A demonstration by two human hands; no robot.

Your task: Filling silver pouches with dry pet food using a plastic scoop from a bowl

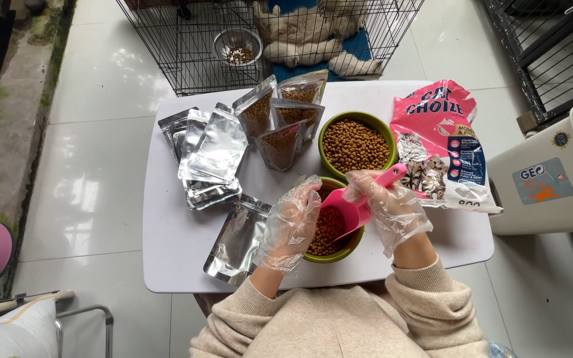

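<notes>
while crinkly clear plastic gloves cover both, the right hand (392, 209) grips a pink plastic scoop (353, 202) over the near round green bowl (339, 253) of brown kibble, and the left hand (293, 225) curls loosely on its rim, holding nothing.

right hand (392, 209): gloved, holds pink scoop (353, 205) over near green bowl (346, 250) of kibble
left hand (291, 225): gloved, on that bowl's rim
table (180, 232): second full bowl (356, 144), foil pouches (213, 149), pink bag (442, 142)
</notes>
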